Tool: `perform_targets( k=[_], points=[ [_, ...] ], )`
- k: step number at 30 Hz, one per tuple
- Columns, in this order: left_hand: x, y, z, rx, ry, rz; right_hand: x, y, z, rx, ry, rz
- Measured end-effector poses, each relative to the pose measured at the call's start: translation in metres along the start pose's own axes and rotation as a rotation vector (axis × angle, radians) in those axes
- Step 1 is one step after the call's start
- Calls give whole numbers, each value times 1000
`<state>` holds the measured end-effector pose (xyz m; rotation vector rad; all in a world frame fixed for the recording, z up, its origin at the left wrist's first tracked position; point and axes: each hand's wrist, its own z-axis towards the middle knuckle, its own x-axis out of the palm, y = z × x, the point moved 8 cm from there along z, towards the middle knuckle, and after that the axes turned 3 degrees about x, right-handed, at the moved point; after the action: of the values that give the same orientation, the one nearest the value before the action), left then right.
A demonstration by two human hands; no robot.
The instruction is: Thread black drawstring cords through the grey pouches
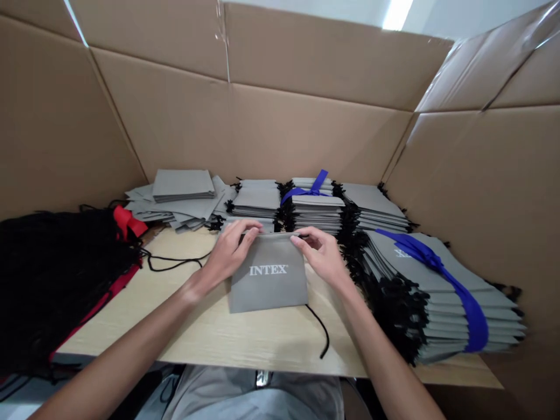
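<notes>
At frame centre, a grey pouch (268,274) is held flat on the tabletop (245,338), its top edge pinched by the left hand (230,252) and right hand (322,254). Bundled stacks (433,291) lie finished at right; black cords (56,274) wait at left.

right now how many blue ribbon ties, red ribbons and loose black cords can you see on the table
blue ribbon ties: 2, one on the back stack, one on the right stack
red ribbons: 1, on the black cord bundle
loose black cords: 2, one by the left hand, one by the grey pouch
total: 5
</notes>
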<state>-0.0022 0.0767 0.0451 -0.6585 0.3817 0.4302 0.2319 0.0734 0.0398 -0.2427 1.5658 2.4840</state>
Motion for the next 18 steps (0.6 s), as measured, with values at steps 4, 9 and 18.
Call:
perform_targets(
  k=[4,9,18],
  points=[
    [-9,33,6,-196,1,-158,-23,-12,11,18,-89,-10],
    [1,50,7,-368,138,-390,-36,-30,17,76,-156,32],
    [2,49,3,-439,152,-409,-41,-42,20,122,-181,66]
  ],
)
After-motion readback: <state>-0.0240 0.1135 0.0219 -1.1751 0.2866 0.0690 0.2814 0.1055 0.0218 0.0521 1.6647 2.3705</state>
